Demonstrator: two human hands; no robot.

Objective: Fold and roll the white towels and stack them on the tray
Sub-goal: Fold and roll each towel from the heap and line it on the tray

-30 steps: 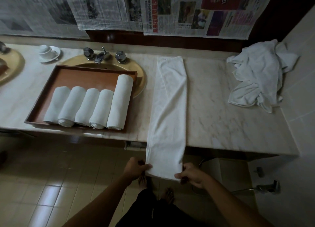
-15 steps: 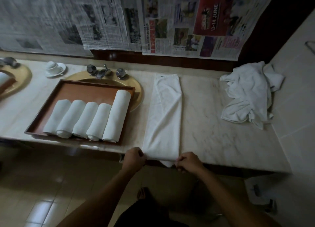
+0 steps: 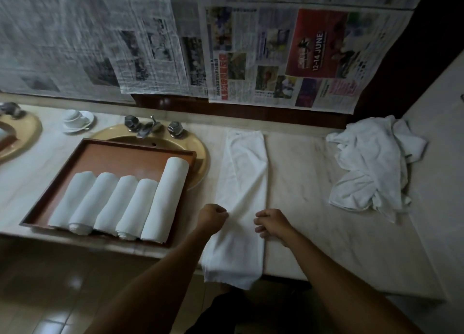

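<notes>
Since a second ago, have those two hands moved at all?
Yes. Both the left hand and right hand came up from below the counter edge onto the long towel.

marble counter (image 3: 313, 195), tray (image 3: 105, 155), folded towel (image 3: 244, 183), towel heap (image 3: 374, 165), cup (image 3: 75, 116)

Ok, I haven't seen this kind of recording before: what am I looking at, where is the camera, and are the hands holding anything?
No machine here: a person wears a camera on the head, looking forward and down at their own two bare hands. The left hand and right hand sit with curled fingers at either side of a long folded towel on the marble counter; its near end hangs over the edge. Whether they pinch the cloth I cannot tell. To the left, a wooden tray over a sink holds five rolled towels. A pile of unfolded towels lies far right. Newspaper covers the wall.
</notes>
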